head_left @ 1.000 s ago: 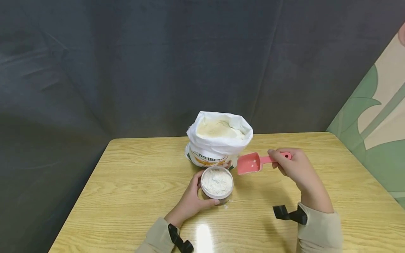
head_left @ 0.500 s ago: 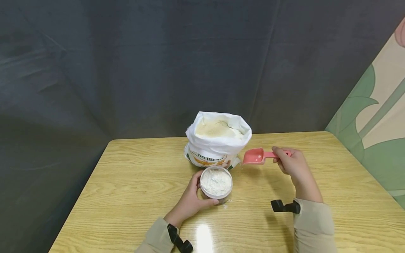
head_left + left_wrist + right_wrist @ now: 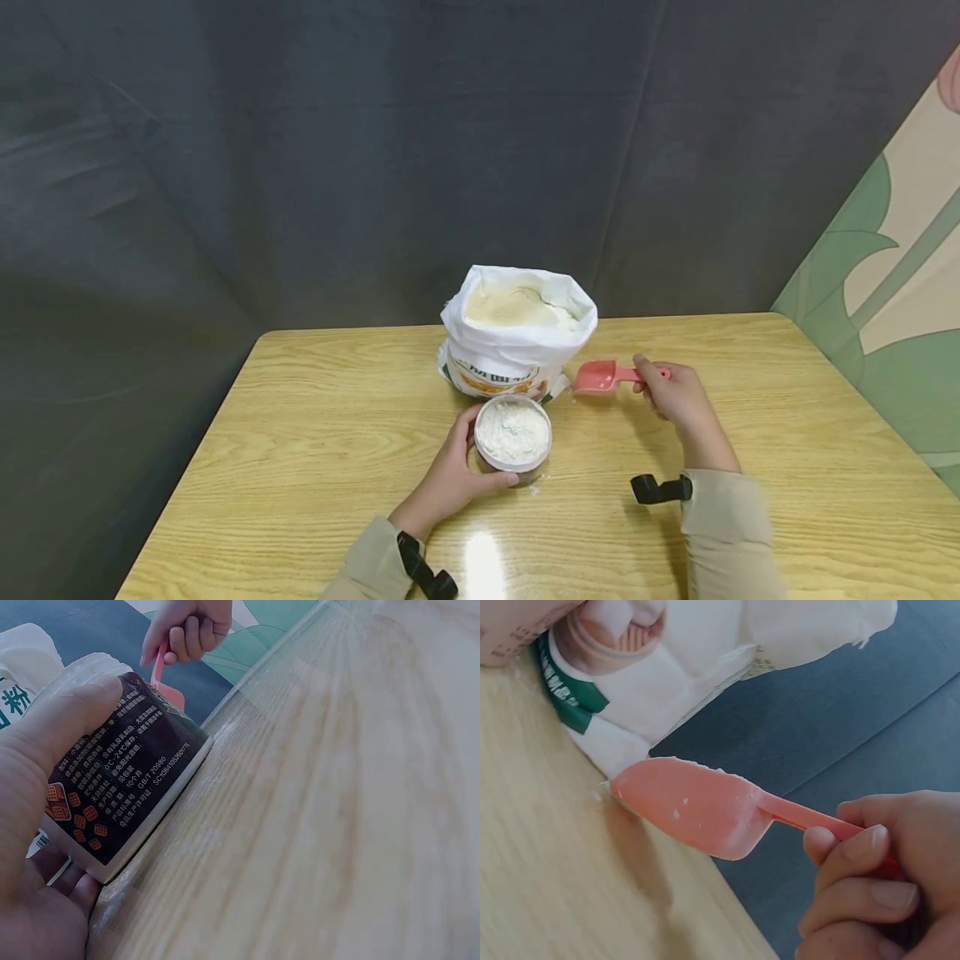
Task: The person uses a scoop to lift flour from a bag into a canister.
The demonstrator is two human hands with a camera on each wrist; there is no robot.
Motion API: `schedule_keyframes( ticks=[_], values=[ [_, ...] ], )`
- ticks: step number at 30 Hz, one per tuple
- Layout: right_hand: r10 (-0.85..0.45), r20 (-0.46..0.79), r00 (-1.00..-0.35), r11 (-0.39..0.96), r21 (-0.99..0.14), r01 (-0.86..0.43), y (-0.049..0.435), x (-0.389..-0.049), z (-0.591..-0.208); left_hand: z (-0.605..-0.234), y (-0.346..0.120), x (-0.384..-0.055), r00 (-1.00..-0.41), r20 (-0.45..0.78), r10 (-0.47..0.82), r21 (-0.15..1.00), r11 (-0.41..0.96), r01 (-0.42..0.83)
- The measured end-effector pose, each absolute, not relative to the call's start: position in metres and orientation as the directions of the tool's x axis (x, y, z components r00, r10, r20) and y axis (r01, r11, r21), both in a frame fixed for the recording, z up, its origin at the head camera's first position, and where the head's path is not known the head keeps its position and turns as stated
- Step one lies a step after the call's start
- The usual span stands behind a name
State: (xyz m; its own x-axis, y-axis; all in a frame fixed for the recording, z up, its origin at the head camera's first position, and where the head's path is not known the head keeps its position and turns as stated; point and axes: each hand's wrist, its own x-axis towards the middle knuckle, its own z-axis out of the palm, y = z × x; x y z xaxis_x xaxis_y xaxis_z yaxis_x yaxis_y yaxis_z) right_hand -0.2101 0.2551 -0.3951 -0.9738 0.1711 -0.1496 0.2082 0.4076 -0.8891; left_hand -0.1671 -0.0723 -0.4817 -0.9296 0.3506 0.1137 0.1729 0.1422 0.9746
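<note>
My left hand (image 3: 457,467) grips a round tub (image 3: 513,433) from its left side, thumb along the front and fingers round the back. White powder fills the tub up to about its rim; in the left wrist view its dark printed label (image 3: 124,772) shows. My right hand (image 3: 675,396) holds a pink scoop (image 3: 597,377) by its handle, right of the white flour bag (image 3: 510,354). Only white traces cling to the scoop. In the right wrist view the scoop's tip (image 3: 619,784) is close over the table, near the bag's bottom corner.
The flour bag stands open behind the tub, pale powder inside. Small white specks lie on the wooden table (image 3: 315,467) beside the tub. A dark cloth (image 3: 375,167) hangs behind the table, and a patterned panel (image 3: 900,292) stands at the right.
My right hand has drawn the scoop back from beside the tub and lowered it near the bag's lower right corner, then shifted slightly left. The left hand and tub have stayed in place.
</note>
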Motion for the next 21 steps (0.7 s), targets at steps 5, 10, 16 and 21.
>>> schedule_keyframes(
  ticks=[5,10,16,21],
  values=[
    [0.169,-0.167,-0.971,0.411,-0.884,0.224,0.256,-0.212,-0.402,-0.48,-0.072,-0.166,-0.931,0.109,0.349,0.977,0.136,0.165],
    [0.198,-0.201,-0.96,0.444,-0.855,0.27,0.26,-0.212,-0.407,-0.479,-0.072,-0.165,-0.931,0.104,0.349,0.978,0.135,0.16],
    [0.225,-0.201,-0.953,0.516,-0.805,0.291,0.267,-0.213,-0.415,-0.48,-0.072,-0.166,-0.931,0.107,0.349,0.977,0.138,0.164],
    [0.212,-0.192,-0.958,0.605,-0.744,0.283,0.273,-0.214,-0.421,-0.481,-0.073,-0.166,-0.931,0.107,0.349,0.976,0.143,0.165]
  ],
)
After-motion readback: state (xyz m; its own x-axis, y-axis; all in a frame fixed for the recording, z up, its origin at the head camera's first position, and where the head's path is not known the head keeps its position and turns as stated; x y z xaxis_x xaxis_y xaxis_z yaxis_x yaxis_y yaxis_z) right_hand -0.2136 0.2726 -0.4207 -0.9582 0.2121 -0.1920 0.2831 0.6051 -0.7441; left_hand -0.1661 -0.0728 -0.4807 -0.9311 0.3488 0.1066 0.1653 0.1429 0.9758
